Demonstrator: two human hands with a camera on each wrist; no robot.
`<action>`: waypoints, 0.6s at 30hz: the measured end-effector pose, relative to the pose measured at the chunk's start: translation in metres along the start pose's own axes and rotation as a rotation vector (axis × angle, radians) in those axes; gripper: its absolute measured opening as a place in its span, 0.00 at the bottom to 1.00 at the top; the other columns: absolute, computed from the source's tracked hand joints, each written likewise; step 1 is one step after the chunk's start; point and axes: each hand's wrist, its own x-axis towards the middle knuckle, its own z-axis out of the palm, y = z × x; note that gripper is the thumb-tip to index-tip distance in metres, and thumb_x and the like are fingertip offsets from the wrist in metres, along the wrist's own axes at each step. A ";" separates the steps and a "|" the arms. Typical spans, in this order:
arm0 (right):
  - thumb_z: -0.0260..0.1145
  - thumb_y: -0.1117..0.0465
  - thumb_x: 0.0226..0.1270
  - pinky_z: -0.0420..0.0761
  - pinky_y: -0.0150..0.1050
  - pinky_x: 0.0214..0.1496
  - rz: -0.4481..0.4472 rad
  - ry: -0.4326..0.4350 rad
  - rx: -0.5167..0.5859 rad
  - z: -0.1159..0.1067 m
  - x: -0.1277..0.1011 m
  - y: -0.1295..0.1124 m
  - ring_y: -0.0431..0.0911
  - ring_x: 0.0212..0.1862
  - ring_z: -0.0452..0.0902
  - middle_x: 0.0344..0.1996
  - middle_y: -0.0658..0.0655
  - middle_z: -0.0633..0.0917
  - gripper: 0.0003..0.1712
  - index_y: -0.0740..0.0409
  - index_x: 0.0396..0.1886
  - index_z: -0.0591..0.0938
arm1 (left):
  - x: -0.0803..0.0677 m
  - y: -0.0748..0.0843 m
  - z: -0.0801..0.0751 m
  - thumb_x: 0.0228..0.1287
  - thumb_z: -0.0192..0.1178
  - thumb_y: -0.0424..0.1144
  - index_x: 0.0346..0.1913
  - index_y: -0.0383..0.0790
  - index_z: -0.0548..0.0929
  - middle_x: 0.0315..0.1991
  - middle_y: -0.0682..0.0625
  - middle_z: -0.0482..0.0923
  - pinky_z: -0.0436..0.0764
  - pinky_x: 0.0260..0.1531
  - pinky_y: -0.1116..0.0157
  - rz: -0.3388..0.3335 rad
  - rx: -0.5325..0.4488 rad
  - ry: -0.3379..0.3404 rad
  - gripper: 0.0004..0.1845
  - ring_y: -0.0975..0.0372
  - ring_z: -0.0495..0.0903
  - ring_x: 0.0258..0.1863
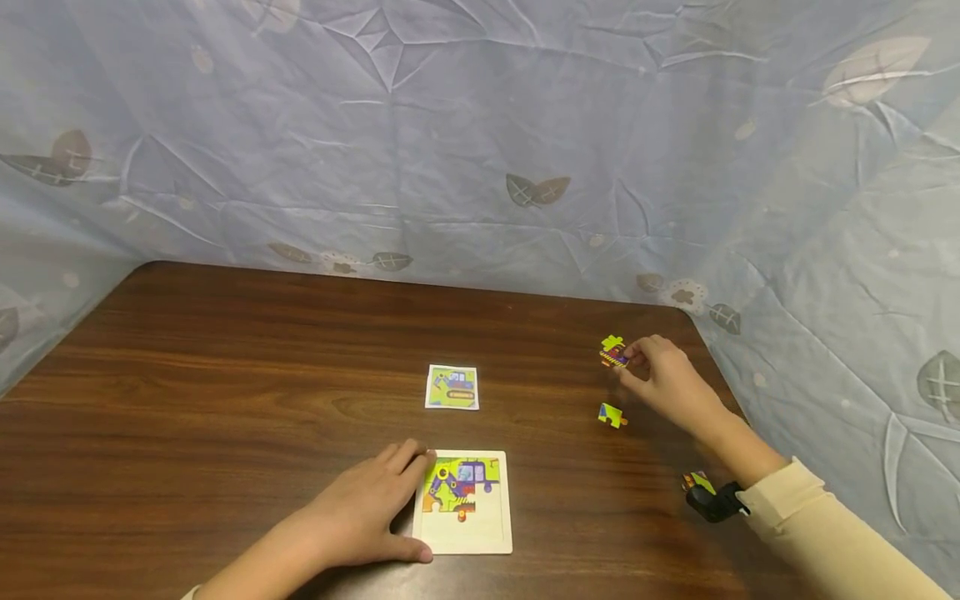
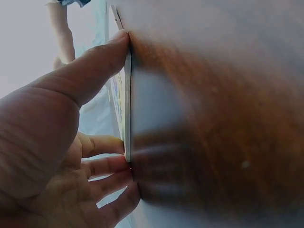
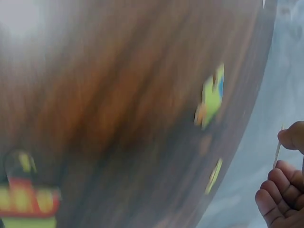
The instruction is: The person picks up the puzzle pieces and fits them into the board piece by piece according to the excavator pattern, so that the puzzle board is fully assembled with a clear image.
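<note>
Head view: puzzle tray (image 1: 491, 532) part-filled on table (image 1: 225, 433), left side held between thumb and fingers of left hand (image 1: 360, 508), presumably so sliding is prevented. Picture card (image 1: 452, 387) laid beyond, likely for easy comparison. Puzzle piece (image 1: 615, 355) pinched by right hand (image 1: 670, 385).

Left wrist view: tray edge spanned by thumb and fingers.

Right wrist view: thin piece gripped edge-on; loose pieces (image 3: 212, 100) spread apart, perhaps for easier pickup.
</note>
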 end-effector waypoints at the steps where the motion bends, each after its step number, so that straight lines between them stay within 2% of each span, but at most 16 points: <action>1: 0.74 0.64 0.65 0.82 0.45 0.43 -0.013 -0.010 0.003 0.002 -0.002 -0.006 0.54 0.43 0.82 0.38 0.62 0.84 0.12 0.67 0.42 0.83 | 0.000 0.000 0.000 0.50 0.74 0.70 0.74 0.34 0.69 0.69 0.42 0.71 0.82 0.61 0.41 0.000 -0.001 0.001 0.57 0.41 0.74 0.69; 9: 0.75 0.61 0.66 0.82 0.40 0.43 -0.134 -0.091 0.019 0.022 -0.021 -0.047 0.44 0.43 0.77 0.38 0.53 0.83 0.12 0.59 0.43 0.82 | -0.002 0.000 0.000 0.51 0.74 0.70 0.75 0.34 0.69 0.69 0.42 0.71 0.81 0.62 0.40 -0.007 -0.008 -0.002 0.57 0.41 0.74 0.70; 14: 0.76 0.58 0.66 0.83 0.35 0.43 -0.203 -0.102 0.010 0.032 -0.033 -0.070 0.41 0.43 0.77 0.38 0.49 0.82 0.11 0.56 0.43 0.83 | -0.002 0.000 0.000 0.51 0.75 0.70 0.75 0.34 0.69 0.69 0.43 0.71 0.82 0.62 0.42 -0.009 -0.015 -0.001 0.57 0.43 0.74 0.69; 18: 0.76 0.57 0.67 0.85 0.34 0.44 -0.253 -0.117 0.018 0.037 -0.042 -0.086 0.40 0.45 0.79 0.40 0.47 0.82 0.12 0.55 0.44 0.83 | -0.001 0.000 0.000 0.51 0.75 0.70 0.75 0.34 0.68 0.70 0.41 0.70 0.79 0.63 0.38 -0.016 -0.028 -0.008 0.58 0.38 0.72 0.71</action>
